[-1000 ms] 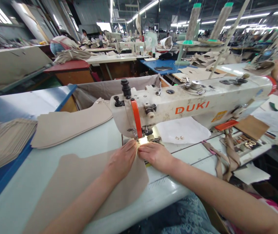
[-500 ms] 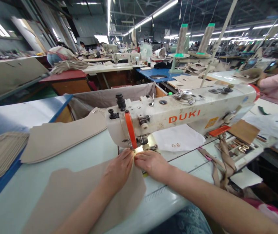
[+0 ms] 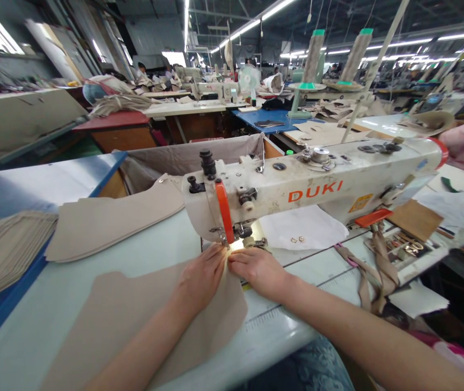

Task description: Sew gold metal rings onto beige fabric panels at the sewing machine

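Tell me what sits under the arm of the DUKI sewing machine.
Below the sewing machine arm lies a white sheet with metal rings. At the lit needle end, the left hand and right hand press a beige fabric piece; the hands and machine head hide the needle.

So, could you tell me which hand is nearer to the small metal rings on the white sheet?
Right. The right hand lies on the beige fabric, just left of the rings; the left hand sits farther left, beside it.
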A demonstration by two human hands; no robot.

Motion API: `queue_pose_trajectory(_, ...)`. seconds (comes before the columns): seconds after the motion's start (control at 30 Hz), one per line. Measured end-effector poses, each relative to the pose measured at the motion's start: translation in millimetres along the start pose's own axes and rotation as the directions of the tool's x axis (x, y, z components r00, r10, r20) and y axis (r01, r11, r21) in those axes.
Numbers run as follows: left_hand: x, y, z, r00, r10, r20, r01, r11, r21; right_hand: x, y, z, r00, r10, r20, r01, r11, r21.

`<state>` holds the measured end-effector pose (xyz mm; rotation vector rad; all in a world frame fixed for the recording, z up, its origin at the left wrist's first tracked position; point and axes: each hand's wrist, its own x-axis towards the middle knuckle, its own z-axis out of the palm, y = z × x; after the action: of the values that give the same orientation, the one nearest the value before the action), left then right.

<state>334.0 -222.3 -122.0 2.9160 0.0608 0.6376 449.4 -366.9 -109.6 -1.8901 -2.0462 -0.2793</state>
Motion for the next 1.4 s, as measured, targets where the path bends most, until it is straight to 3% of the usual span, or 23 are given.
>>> queue_pose_trajectory(0.37,-4,2,0.2,0.999,-0.042,-0.015,0.041,0.999,-0.029,-1,-2,-3,0.999,-0.006,0.041,0.006,1.000,0.001)
queue_pose_trajectory(0.53,-41,15,-13.1,0.999,0.009,-0.038,-0.009,1.000,-0.006,-9,-32,-3,0.996,-0.086,0.014,0.085,0.995,0.059)
queue_pose_trajectory(0.67,-64,40,-40.6,0.989,-0.141,0.035,0.143,0.988,-0.057,-19,-54,-2,0.988,-0.105,-0.113,0.119,0.985,0.123)
queue_pose_trajectory(0.77,-82,57,-62.0,0.971,-0.213,0.109,0.223,0.970,-0.096,-27,-52,4,0.982,-0.118,-0.145,0.139,0.980,0.143)
queue_pose_trajectory(0.87,-117,66,-71.0,0.963,-0.114,0.245,0.134,0.989,-0.068,-33,-42,13,0.972,-0.142,-0.189,0.172,0.973,0.155)
queue_pose_trajectory(0.97,-159,64,-70.6,0.926,-0.113,0.359,0.106,0.994,0.040,-35,-37,16,0.964,-0.169,-0.204,0.197,0.972,0.128)
queue_pose_trajectory(1.07,-182,51,-82.6,0.925,-0.249,0.286,0.235,0.968,0.084,-33,-40,12,0.961,-0.153,-0.230,0.179,0.979,0.095)
queue_pose_trajectory(1.13,-177,37,-106.1,0.892,-0.445,0.078,0.437,0.893,0.102,-29,-44,7,0.955,-0.106,-0.276,0.135,0.987,0.086)
queue_pose_trajectory(1.17,-168,28,-122.1,0.840,-0.539,-0.056,0.542,0.833,0.116,-27,-46,5,0.951,-0.086,-0.297,0.116,0.990,0.084)
queue_pose_trajectory(1.23,-140,10,-157.3,0.749,-0.589,-0.303,0.651,0.738,0.176,-23,-48,2,0.945,-0.066,-0.319,0.096,0.992,0.081)
queue_pose_trajectory(1.27,-121,-1,-173.8,0.732,-0.567,-0.377,0.664,0.716,0.213,-22,-49,2,0.947,-0.068,-0.313,0.097,0.992,0.079)
queue_pose_trajectory(1.33,-79,-24,-197.4,0.741,-0.524,-0.421,0.657,0.695,0.291,-21,-49,3,0.954,-0.077,-0.291,0.104,0.992,0.078)
queue_pose_trajectory(1.4,-35,-49,-202.9,0.793,-0.515,-0.324,0.608,0.702,0.371,-21,-46,6,0.956,-0.095,-0.278,0.120,0.990,0.073)
